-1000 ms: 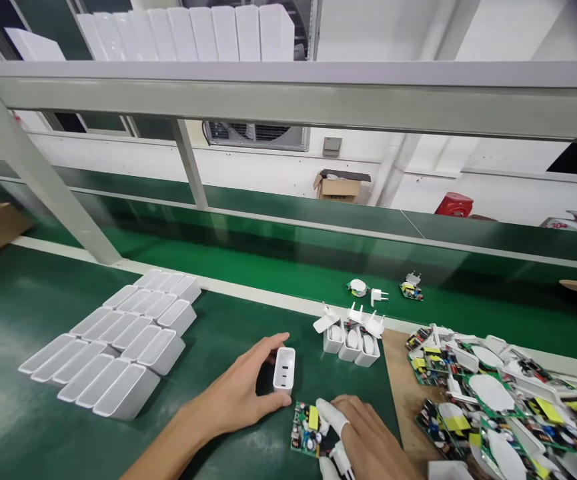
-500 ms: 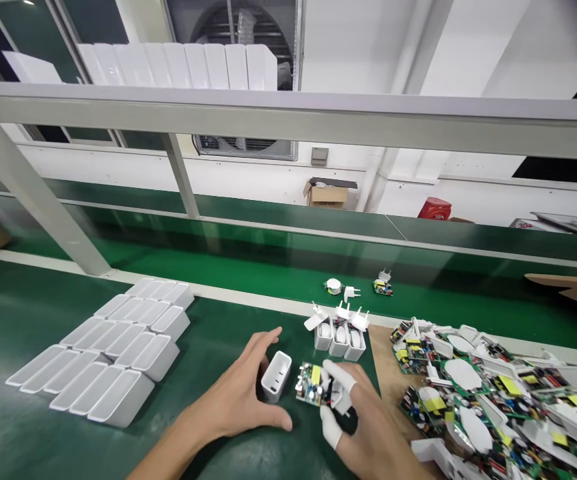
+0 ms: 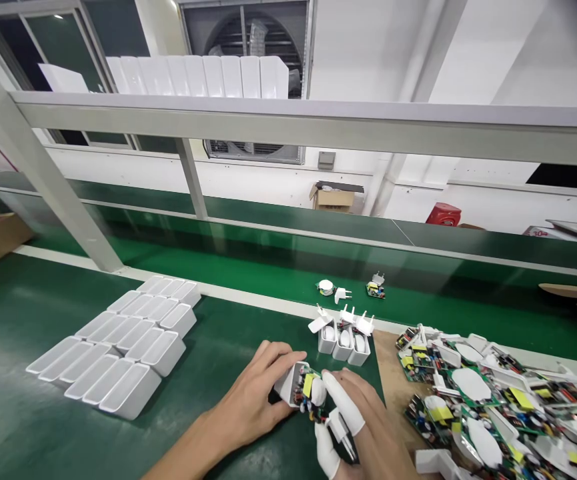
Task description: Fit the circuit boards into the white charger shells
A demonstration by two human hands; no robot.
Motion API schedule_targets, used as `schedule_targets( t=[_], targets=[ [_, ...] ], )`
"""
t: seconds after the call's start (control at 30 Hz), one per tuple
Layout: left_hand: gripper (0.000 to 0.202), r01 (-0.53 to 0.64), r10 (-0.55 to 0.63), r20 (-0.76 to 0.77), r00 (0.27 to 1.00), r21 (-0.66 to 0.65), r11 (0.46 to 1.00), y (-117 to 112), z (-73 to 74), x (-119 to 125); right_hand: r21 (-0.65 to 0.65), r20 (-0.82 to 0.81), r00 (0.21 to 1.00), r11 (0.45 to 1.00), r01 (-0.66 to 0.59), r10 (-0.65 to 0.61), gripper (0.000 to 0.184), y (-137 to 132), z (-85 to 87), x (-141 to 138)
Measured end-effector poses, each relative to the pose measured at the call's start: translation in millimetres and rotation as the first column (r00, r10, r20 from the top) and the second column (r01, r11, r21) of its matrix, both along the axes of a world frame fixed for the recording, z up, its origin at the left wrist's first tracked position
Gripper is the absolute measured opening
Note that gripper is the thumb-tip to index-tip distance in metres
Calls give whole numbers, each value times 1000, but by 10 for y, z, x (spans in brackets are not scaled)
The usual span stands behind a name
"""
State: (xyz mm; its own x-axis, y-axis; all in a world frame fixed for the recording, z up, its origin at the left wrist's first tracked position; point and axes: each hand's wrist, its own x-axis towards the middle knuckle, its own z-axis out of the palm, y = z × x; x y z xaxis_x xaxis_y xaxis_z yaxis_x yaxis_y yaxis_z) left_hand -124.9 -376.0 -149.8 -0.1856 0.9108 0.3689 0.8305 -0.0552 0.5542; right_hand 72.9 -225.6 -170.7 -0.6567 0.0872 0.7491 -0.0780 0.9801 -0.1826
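Circuit board (image 3: 307, 393), pinched by right hand (image 3: 363, 433), sits half-entered in white housing (image 3: 288, 383) clasped by left hand (image 3: 251, 400); full seating remains.

White empty shells (image 3: 118, 347) lie in rows on the green table (image 3: 28, 413); three filled chargers (image 3: 344, 340) stand beside a circuit-board pile (image 3: 488, 400).

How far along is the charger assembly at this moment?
Done: three filled units stand together on the bench. In hand: left hand holds a white shell while right hand pushes a board into it. Left: rows of empty shells and a heap of boards.
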Motion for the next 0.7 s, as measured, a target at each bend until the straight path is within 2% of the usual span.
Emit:
schedule_targets(
  t=[0.1,0.3,0.43,0.7],
  targets=[
    [68,15,-15,-24,1000,9,1000,-10,5,5,48,-29,1000,999,3,-2,77,1,1,-5],
    [68,29,-29,-2,1000,-31,999,-5,41,35,19,-13,999,998,52,-52,83,-42,-19,-45],
    [68,46,-46,13,999,-59,997,-1,53,48,67,19,999,997,41,-42,88,-28,17,-31],
    [71,40,-38,27,999,-94,995,-2,62,44,87,21,998,995,51,-53,87,-19,19,-14]
  ],
)
